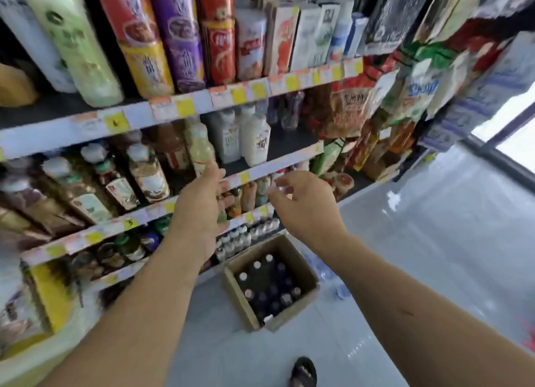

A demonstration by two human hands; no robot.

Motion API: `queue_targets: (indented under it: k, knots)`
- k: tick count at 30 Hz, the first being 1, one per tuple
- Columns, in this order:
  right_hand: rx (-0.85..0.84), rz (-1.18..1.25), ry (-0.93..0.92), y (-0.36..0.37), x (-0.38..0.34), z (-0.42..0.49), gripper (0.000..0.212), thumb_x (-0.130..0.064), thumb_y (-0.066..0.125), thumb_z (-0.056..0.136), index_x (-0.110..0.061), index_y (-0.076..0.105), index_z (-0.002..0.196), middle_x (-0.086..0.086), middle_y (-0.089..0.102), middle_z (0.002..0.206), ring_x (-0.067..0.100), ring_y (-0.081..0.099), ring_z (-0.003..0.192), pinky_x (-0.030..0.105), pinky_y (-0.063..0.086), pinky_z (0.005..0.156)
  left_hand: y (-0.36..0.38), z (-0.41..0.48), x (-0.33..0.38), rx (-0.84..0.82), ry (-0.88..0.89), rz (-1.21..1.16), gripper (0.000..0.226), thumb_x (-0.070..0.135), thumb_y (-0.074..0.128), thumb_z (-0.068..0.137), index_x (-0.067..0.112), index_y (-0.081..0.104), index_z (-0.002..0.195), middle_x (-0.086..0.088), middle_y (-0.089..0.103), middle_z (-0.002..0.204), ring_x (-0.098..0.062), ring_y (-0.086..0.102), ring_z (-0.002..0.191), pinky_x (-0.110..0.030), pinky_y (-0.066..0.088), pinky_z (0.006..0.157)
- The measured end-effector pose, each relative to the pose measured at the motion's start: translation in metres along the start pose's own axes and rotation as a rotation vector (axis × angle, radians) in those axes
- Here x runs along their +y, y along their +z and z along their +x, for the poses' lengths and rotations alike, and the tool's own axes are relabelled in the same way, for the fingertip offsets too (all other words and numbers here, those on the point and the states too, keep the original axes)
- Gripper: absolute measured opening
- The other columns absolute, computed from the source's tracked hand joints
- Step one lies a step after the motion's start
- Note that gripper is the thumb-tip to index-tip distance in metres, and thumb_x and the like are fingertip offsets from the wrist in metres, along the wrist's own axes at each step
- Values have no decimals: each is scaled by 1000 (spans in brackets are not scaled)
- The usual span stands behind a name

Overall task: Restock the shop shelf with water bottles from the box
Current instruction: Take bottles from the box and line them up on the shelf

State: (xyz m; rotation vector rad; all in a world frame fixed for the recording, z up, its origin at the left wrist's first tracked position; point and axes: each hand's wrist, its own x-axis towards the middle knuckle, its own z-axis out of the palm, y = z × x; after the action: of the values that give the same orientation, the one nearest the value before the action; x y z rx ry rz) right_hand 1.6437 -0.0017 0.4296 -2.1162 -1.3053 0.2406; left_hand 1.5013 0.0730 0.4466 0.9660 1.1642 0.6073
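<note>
My left hand point(202, 204) lies flat and released by the price-tagged shop shelf point(162, 210). My right hand point(301, 210) curls loosely, and I cannot tell if its fingers hold anything. The small capped plastic water bottles point(269, 288) stand in the brown cardboard box point(305, 266) on the floor. They are probably light, slick and thin-walled, so I'd grip mid-body.

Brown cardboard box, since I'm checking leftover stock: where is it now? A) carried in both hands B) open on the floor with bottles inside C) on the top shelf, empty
B: the brown cardboard box sits open on the pale floor below the shelves, capped bottles upright inside.
</note>
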Motion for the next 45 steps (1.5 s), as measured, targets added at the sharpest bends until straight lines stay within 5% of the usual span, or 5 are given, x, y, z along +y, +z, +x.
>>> queue_targets:
  k: [5,10,21,37,45]
  knots:
    - [-75,-2,99,30,71,-29,35,-32,60,93,-26,44,61,-5,42,56,9,43,52,29,32,49,22,23,-83,24,-146,39,53,62,35,98,27,56,131,11,58,122,-18,57,112,-56,37,103]
    - [-199,4,269,63,156,-46,24,-28,58,94,-15,69,111,5,71,94,24,64,86,32,50,72,46,48,-169,63,-266,78,35,61,39,97,35,60,103,15,60,111,-17,58,111,-55,39,101]
    - [-461,-94,417,203,312,-68,28,-27,60,89,-22,67,116,4,70,106,26,63,101,29,49,80,59,129,-344,142,-432,113,52,61,37,98,28,54,135,13,61,118,-9,60,107,-47,42,89]
    - [-583,-94,332,407,422,-10,42,-28,66,90,-17,58,130,3,68,114,23,62,108,24,43,83,55,296,-485,214,-528,103,43,76,39,75,41,56,93,16,59,96,-17,60,104,-50,49,89]
    - [-647,-93,247,516,498,36,62,-29,79,80,-12,51,133,13,59,132,33,54,123,40,45,100,68,352,-560,395,-577,0,80,74,43,69,35,51,137,5,56,139,-22,53,126,-60,37,106]
